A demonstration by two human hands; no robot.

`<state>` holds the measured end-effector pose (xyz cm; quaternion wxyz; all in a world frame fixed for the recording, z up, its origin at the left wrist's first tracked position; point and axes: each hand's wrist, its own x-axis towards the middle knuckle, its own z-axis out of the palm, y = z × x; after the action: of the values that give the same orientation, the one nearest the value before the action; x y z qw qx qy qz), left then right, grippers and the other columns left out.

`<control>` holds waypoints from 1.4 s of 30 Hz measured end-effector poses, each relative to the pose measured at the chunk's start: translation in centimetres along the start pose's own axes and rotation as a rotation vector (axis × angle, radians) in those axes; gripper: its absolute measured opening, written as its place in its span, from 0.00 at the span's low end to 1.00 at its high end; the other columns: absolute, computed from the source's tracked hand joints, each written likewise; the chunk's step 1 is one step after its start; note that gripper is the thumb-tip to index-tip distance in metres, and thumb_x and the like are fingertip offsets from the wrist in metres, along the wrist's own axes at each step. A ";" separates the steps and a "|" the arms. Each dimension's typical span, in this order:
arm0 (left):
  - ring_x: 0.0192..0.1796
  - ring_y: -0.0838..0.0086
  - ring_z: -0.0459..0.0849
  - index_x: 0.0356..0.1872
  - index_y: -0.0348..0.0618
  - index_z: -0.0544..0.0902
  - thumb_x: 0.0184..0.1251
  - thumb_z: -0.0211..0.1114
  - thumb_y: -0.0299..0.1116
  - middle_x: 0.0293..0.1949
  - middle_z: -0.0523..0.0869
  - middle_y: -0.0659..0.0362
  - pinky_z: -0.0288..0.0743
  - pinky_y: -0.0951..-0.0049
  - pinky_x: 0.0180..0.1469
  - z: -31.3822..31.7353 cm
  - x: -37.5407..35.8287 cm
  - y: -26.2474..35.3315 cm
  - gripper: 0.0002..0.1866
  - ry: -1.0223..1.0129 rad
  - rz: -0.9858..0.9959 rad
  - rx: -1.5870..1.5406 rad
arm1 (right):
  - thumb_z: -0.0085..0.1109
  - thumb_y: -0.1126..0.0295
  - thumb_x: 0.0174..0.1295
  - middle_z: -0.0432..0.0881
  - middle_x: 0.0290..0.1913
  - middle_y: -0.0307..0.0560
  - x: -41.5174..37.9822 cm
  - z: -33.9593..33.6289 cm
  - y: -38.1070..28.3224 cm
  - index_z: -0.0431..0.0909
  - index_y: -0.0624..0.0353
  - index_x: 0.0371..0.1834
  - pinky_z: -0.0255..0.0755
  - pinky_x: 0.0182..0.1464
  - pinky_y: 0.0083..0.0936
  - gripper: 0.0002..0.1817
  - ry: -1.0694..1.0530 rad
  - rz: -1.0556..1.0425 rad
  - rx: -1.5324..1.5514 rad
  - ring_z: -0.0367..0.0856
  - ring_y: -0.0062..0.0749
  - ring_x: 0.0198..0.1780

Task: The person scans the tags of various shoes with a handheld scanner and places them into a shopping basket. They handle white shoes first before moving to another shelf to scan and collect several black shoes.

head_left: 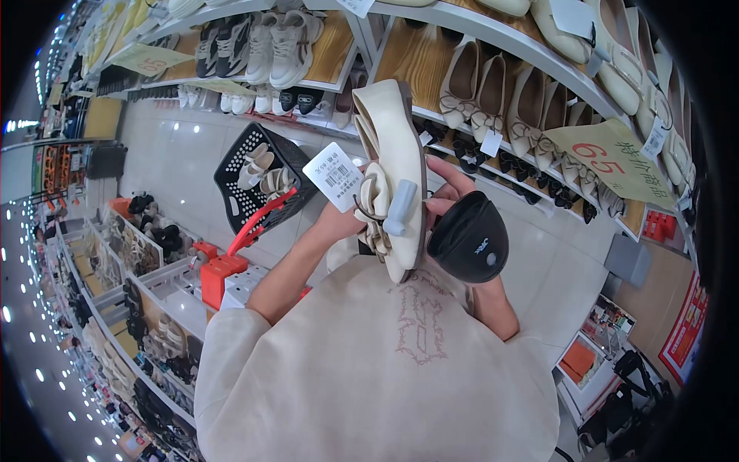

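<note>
A cream flat shoe (400,138) with a bow is upright in front of my chest, toe downward. A grey security tag (399,208) is fixed to it, and a white price label (336,175) hangs at its left. My left hand (342,221) grips the shoe from the left, its fingers partly hidden behind the label and bow. On the right, my right hand (449,185) holds a black handheld scanner (469,237), with fingertips close to the shoe's side; the palm is hidden behind the scanner.
A black basket (228,173) with a red handle and shoes inside stands on the floor at left. Shelves (412,65) of shoes run across the top, with a yellow 65 sign (608,158). More racks stand at lower left. A grey box (628,260) is at right.
</note>
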<state>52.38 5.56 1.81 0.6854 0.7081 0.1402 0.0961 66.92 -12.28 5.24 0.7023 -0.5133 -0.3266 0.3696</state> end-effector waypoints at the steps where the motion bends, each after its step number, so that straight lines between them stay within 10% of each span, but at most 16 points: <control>1: 0.63 0.71 0.78 0.71 0.37 0.69 0.66 0.70 0.30 0.61 0.81 0.54 0.71 0.68 0.67 0.2 0.2 1.2 0.33 0.000 0.000 0.001 | 0.68 0.71 0.59 0.70 0.72 0.62 0.1 -0.2 0.2 0.84 0.65 0.56 0.76 0.49 0.25 0.21 0.000 0.000 0.001 0.77 0.27 0.42; 3: 0.62 0.70 0.79 0.67 0.38 0.73 0.70 0.66 0.32 0.60 0.82 0.54 0.71 0.67 0.66 0.6 0.7 3.7 0.26 0.021 -0.342 0.150 | 0.67 0.70 0.61 0.68 0.73 0.61 0.4 -0.9 0.8 0.83 0.64 0.58 0.76 0.54 0.28 0.21 -0.074 -0.298 -0.179 0.80 0.27 0.46; 10: 0.43 0.74 0.89 0.55 0.34 0.79 0.81 0.50 0.37 0.47 0.88 0.55 0.84 0.72 0.45 1.6 2.7 2.8 0.17 0.333 -0.355 -0.692 | 0.66 0.81 0.60 0.67 0.75 0.56 1.2 -0.2 -0.2 0.69 0.65 0.70 0.73 0.64 0.32 0.32 0.012 -0.216 0.076 0.80 0.26 0.56; 13: 0.53 0.72 0.86 0.60 0.39 0.76 0.83 0.45 0.39 0.54 0.85 0.56 0.81 0.67 0.57 1.3 3.0 1.7 0.19 0.367 -0.360 -0.820 | 0.70 0.66 0.62 0.70 0.72 0.61 1.4 0.4 -0.9 0.74 0.59 0.69 0.76 0.56 0.32 0.30 0.058 -0.155 -0.091 0.81 0.33 0.54; 20: 0.59 0.67 0.83 0.63 0.41 0.73 0.83 0.43 0.40 0.58 0.82 0.56 0.78 0.61 0.62 1.0 2.8 2.6 0.19 0.433 -0.458 -1.005 | 0.69 0.81 0.60 0.79 0.64 0.55 1.8 0.9 -0.4 0.77 0.66 0.63 0.71 0.66 0.34 0.26 0.008 -0.218 -0.141 0.78 0.37 0.64; 34: 0.57 0.66 0.86 0.64 0.37 0.70 0.86 0.42 0.40 0.60 0.80 0.52 0.85 0.67 0.61 0.4 1.7 1.7 0.19 0.276 -0.420 -1.540 | 0.71 0.78 0.61 0.81 0.63 0.47 1.8 2.2 1.6 0.76 0.63 0.65 0.71 0.66 0.31 0.27 0.165 -0.088 -0.290 0.79 0.31 0.63; 42: 0.60 0.65 0.84 0.66 0.39 0.71 0.85 0.41 0.41 0.60 0.81 0.52 0.82 0.61 0.62 0.0 1.1 1.4 0.21 0.316 -0.386 -1.262 | 0.68 0.79 0.61 0.82 0.62 0.48 1.9 1.7 2.1 0.78 0.64 0.62 0.73 0.62 0.29 0.23 0.092 -0.187 -0.299 0.83 0.32 0.56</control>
<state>53.48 5.89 3.13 0.9435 0.1122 0.2798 0.1378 66.03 -9.42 3.81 0.6635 -0.5960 -0.3917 0.2261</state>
